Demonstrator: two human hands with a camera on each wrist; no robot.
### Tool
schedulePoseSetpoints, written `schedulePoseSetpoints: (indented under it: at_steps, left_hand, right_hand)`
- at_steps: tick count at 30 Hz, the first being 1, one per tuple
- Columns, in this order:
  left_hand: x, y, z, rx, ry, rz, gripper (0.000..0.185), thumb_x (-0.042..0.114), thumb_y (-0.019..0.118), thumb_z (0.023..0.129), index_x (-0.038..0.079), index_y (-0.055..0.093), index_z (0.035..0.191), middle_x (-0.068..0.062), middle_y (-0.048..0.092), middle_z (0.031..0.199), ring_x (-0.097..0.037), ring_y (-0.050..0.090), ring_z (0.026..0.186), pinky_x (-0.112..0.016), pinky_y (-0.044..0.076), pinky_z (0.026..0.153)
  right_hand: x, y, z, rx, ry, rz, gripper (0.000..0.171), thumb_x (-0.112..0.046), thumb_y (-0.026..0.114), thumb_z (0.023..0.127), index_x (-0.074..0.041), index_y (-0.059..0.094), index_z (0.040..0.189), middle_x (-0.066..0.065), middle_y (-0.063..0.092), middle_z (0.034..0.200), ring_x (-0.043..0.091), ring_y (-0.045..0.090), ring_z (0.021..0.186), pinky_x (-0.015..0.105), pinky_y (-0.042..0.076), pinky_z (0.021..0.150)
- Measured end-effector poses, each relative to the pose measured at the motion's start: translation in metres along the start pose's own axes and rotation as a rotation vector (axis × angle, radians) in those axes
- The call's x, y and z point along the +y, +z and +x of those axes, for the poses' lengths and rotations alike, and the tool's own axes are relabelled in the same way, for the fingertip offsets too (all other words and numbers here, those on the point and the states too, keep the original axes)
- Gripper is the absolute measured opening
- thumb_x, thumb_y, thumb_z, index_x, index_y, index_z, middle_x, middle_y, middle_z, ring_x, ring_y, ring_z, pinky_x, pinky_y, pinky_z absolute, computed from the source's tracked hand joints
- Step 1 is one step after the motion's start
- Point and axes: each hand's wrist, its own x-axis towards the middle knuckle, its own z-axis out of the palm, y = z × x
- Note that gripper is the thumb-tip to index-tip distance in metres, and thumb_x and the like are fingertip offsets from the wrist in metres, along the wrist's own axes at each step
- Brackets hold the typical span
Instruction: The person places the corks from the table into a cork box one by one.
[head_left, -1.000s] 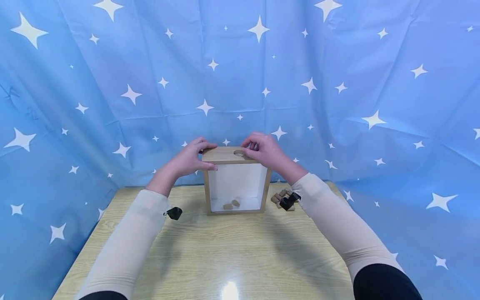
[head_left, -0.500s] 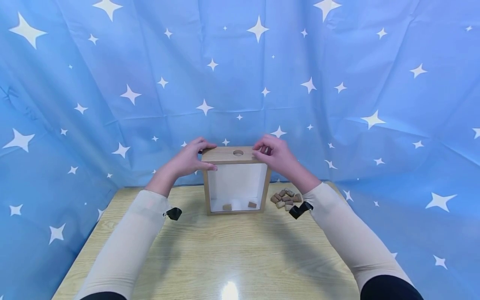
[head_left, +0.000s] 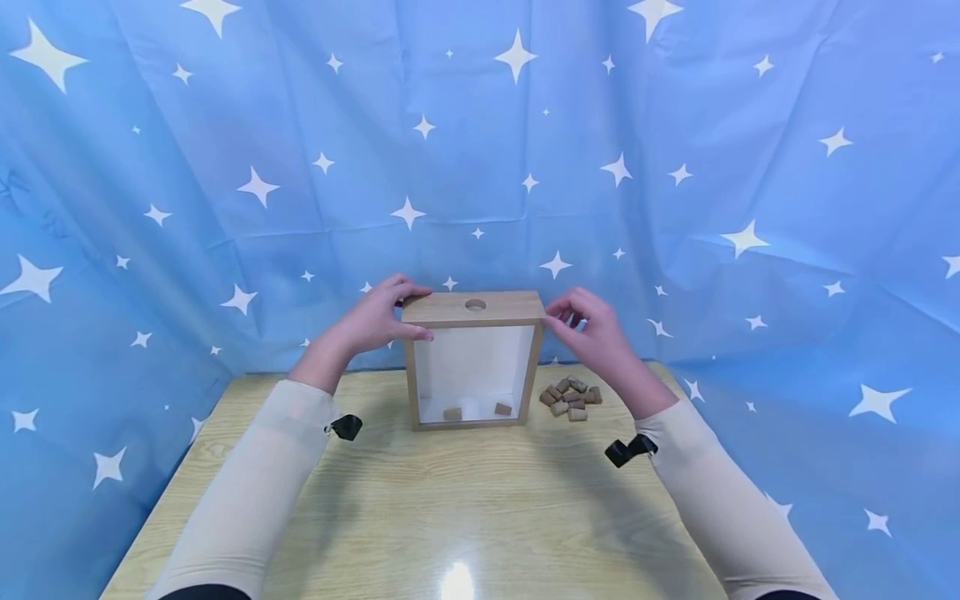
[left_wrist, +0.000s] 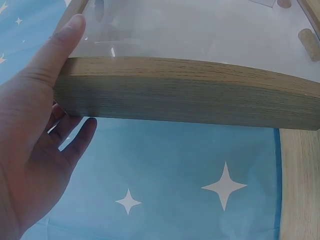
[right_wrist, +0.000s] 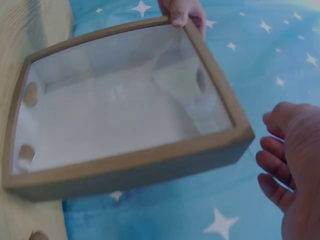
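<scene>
Two corks (head_left: 453,414) are inside the upright wooden box (head_left: 513,307); a cork heap (head_left: 575,403) lies outside, on the table (head_left: 450,508). The left hand (head_left: 367,322) grips the box's corner; the right hand (head_left: 597,333), empty, hovers alongside.

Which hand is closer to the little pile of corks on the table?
The right hand. It is just off the top right corner of the wooden box, on the same side as the corks. The left hand grips the box's top left corner.

Left hand (left_wrist: 30,142) gripping a wooden-framed box (left_wrist: 185,95), inside it a cork (left_wrist: 309,45) and perhaps a second cork (left_wrist: 284,3).
</scene>
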Motion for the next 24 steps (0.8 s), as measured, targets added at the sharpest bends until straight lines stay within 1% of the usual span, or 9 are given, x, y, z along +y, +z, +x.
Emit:
schedulePoseSetpoints:
  at_steps: [3, 7, 10, 13, 17, 20, 22, 24]
  left_hand:
    - [0.001, -0.001, 0.000, -0.001, -0.003, -0.004, 0.086, 0.044, 0.097, 0.088, 0.014, 0.060, 0.160, -0.004, 0.055, 0.140, -0.027, 0.054, 0.120, -0.049, 0.048, 0.102]
    - [0.002, -0.002, 0.000, -0.004, -0.010, -0.001, 0.086, 0.042, 0.097, 0.088, 0.013, 0.060, 0.159, -0.005, 0.055, 0.142, -0.028, 0.054, 0.123, -0.050, 0.048, 0.105]
    - [0.002, -0.002, 0.001, -0.011, -0.007, 0.007, 0.086, 0.043, 0.097, 0.088, 0.013, 0.059, 0.160, -0.005, 0.054, 0.141, -0.028, 0.053, 0.122, -0.049, 0.047, 0.103]
    - [0.003, -0.001, 0.002, -0.014, -0.004, 0.011, 0.086, 0.045, 0.096, 0.088, 0.014, 0.059, 0.160, -0.005, 0.054, 0.139, -0.027, 0.053, 0.119, -0.048, 0.048, 0.101]
    - [0.003, -0.001, 0.002, -0.011, -0.006, 0.011, 0.086, 0.046, 0.096, 0.088, 0.015, 0.060, 0.160, -0.004, 0.054, 0.139, -0.027, 0.053, 0.119, -0.048, 0.048, 0.101]
    - [0.001, 0.000, 0.001, -0.013, -0.012, 0.004, 0.087, 0.047, 0.096, 0.088, 0.015, 0.060, 0.160, -0.004, 0.054, 0.140, -0.027, 0.054, 0.120, -0.049, 0.048, 0.102]
    - [0.000, 0.000, 0.001, -0.016, -0.016, -0.005, 0.087, 0.047, 0.096, 0.088, 0.015, 0.060, 0.160, -0.004, 0.054, 0.141, -0.027, 0.054, 0.121, -0.049, 0.048, 0.102]
    - [0.000, 0.000, 0.001, -0.013, -0.016, -0.011, 0.087, 0.047, 0.096, 0.088, 0.016, 0.060, 0.160, -0.004, 0.054, 0.142, -0.027, 0.054, 0.122, -0.050, 0.048, 0.103]
  right_hand:
    - [0.005, -0.006, -0.014, -0.013, 0.027, -0.050, 0.010, 0.005, 0.080, 0.098, -0.004, 0.079, 0.103, 0.004, 0.071, 0.096, 0.017, 0.064, 0.085, 0.027, 0.053, 0.073]
    - [0.013, -0.013, -0.031, -0.057, 0.054, -0.097, 0.009, 0.002, 0.080, 0.099, -0.004, 0.078, 0.105, 0.004, 0.071, 0.098, 0.017, 0.064, 0.086, 0.029, 0.054, 0.073]
    - [0.023, -0.016, -0.044, -0.079, 0.087, -0.122, 0.007, 0.000, 0.080, 0.100, -0.006, 0.078, 0.105, 0.003, 0.071, 0.099, 0.017, 0.064, 0.086, 0.028, 0.053, 0.072]
    - [0.035, -0.017, -0.058, -0.098, 0.140, -0.144, 0.008, -0.002, 0.080, 0.101, -0.008, 0.077, 0.107, 0.003, 0.071, 0.100, 0.018, 0.065, 0.086, 0.029, 0.054, 0.072]
    - [0.052, -0.011, -0.078, -0.141, 0.238, -0.151, 0.011, -0.005, 0.081, 0.101, -0.008, 0.077, 0.111, 0.005, 0.071, 0.105, 0.021, 0.066, 0.091, 0.033, 0.056, 0.075]
    - [0.066, -0.004, -0.094, -0.185, 0.318, -0.135, 0.014, -0.005, 0.080, 0.102, -0.004, 0.075, 0.115, 0.007, 0.069, 0.108, 0.023, 0.065, 0.094, 0.034, 0.056, 0.076]
    - [0.077, 0.001, -0.105, -0.207, 0.345, -0.137, 0.015, -0.003, 0.079, 0.101, -0.003, 0.075, 0.115, 0.008, 0.069, 0.108, 0.024, 0.065, 0.095, 0.033, 0.056, 0.075]
    - [0.087, 0.005, -0.113, -0.217, 0.346, -0.136, 0.015, 0.000, 0.080, 0.100, -0.001, 0.075, 0.114, 0.010, 0.069, 0.108, 0.026, 0.067, 0.093, 0.034, 0.056, 0.075]
